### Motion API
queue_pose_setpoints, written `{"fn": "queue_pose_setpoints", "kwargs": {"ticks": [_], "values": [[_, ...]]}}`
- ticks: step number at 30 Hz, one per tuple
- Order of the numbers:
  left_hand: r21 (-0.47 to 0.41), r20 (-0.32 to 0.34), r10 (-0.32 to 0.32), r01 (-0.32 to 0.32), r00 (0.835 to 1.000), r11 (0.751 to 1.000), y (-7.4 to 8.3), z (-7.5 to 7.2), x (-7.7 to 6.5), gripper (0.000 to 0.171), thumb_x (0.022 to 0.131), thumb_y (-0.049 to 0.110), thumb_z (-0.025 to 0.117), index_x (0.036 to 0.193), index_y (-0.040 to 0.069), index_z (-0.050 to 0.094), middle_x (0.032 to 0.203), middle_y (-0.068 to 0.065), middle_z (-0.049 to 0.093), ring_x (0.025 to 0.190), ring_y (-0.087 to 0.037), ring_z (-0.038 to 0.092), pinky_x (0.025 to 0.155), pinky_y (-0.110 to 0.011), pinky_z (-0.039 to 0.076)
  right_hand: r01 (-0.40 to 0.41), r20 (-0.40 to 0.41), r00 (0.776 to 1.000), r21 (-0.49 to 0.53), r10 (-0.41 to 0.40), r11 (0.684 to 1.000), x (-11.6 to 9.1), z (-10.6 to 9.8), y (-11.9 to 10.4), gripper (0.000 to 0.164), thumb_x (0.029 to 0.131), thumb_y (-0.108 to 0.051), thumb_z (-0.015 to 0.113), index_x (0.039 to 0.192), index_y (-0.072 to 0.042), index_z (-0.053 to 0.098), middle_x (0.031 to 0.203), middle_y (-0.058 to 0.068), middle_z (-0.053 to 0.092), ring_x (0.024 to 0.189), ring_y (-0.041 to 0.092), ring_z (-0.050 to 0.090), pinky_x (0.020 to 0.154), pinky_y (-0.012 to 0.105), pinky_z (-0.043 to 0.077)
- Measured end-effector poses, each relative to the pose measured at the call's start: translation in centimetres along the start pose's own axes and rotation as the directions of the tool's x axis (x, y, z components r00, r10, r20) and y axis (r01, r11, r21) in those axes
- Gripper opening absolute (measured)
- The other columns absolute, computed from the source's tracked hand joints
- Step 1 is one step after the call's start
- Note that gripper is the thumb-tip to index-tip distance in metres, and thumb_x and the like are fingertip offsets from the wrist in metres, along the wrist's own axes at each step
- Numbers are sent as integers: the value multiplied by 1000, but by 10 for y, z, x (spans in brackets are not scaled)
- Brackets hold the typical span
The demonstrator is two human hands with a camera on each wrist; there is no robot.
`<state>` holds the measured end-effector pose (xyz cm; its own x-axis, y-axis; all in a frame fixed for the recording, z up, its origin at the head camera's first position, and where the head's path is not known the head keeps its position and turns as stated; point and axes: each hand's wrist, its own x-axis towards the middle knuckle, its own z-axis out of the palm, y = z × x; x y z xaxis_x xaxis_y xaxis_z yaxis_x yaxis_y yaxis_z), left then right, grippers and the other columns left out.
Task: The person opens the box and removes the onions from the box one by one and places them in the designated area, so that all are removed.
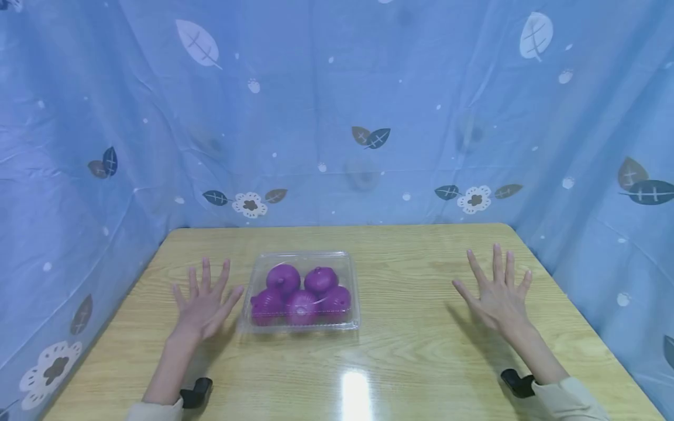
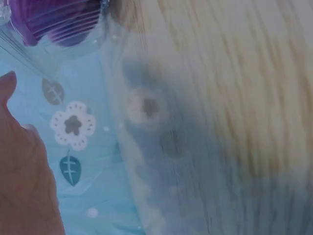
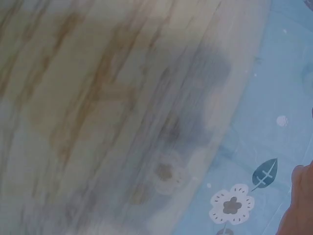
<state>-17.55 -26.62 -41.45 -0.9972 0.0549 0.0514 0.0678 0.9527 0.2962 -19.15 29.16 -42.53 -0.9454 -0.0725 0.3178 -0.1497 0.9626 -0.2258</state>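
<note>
A clear plastic clamshell box (image 1: 302,258) sits on the table, left of the middle, with several round purple onion-like pieces (image 1: 302,307) inside it. My left hand (image 1: 204,305) is held with fingers spread just left of the box, its thumb pointing toward the box's side. In the left wrist view a corner of the box with purple pieces (image 2: 54,19) shows at the top left, near the left thumb. Far to the right, my right hand (image 1: 499,298) has its fingers spread and holds nothing; only a bit of it shows in the right wrist view.
The wood-grain table (image 1: 411,351) reflects a bright light near its front edge. A blue curtain (image 1: 337,105) with leaves and flowers hangs behind the table and along both sides. Black wrist-worn devices (image 1: 197,393) show at both wrists.
</note>
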Motion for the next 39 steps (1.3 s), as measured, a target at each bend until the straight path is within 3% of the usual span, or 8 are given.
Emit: {"fn": "queue_pose_setpoints", "kwargs": {"ticks": [4,7,10,14,24,32,35,39], "values": [[-51,26,18,-16,1000,999,5,1,1,74,100,56,24,153,15,-8,154,-23,-18,133,-49,-25,95,-73,-22,-1,11,1000,32,1,999,-1,-1,-5,75,97,-56,39,155,-20,10,154,20,-22,138,41,-24,97,76,-15],[-167,47,30,-22,998,986,11,-1,1,75,102,51,25,151,9,-13,155,-24,-9,135,-48,-24,96,-72,-21,4,34,999,116,-8,993,-1,-2,-16,73,98,-52,39,155,-18,9,153,21,-24,137,42,-25,96,77,-13],[-310,62,58,-36,996,950,17,-3,2,76,103,48,25,149,3,-15,155,-24,-7,137,-44,-23,100,-70,-19,-4,68,998,249,-13,969,0,-4,-31,70,100,-47,39,155,-14,8,152,22,-25,137,42,-27,96,78,-10],[-452,88,107,-56,990,890,25,-7,1,71,105,45,22,150,0,-9,156,-22,-9,139,-43,-19,105,-68,-12,-37,123,992,428,-17,903,1,-7,-54,68,102,-42,37,155,-11,8,152,22,-27,136,40,-30,98,78,-8],[-633,154,149,-18,977,774,36,-9,-2,63,106,34,30,153,3,1,157,-24,2,140,-45,9,112,-59,10,-100,217,972,720,-86,687,-7,-1,-109,61,104,-35,37,154,-8,15,157,23,-9,141,45,-11,102,75,1],[-682,144,158,-18,977,731,39,-9,-2,63,106,26,36,150,-7,7,156,-26,2,142,-42,6,114,-54,9,-160,263,947,884,-184,439,-16,14,-144,54,104,-24,41,150,-2,25,155,21,21,135,43,31,107,53,33],[-689,131,147,-17,980,725,39,-6,-3,62,105,26,37,150,-6,7,155,-26,6,140,-44,13,113,-54,14,-184,272,933,923,-236,338,-17,19,-152,54,103,-19,44,149,2,24,154,21,21,133,44,34,102,47,40],[-719,141,127,13,982,695,38,-4,-6,60,106,26,36,151,-3,9,153,-28,15,137,-45,26,110,-56,24,-210,283,911,944,-300,253,-18,26,-158,59,100,-12,50,149,3,21,154,22,20,133,45,34,98,39,47]]}}
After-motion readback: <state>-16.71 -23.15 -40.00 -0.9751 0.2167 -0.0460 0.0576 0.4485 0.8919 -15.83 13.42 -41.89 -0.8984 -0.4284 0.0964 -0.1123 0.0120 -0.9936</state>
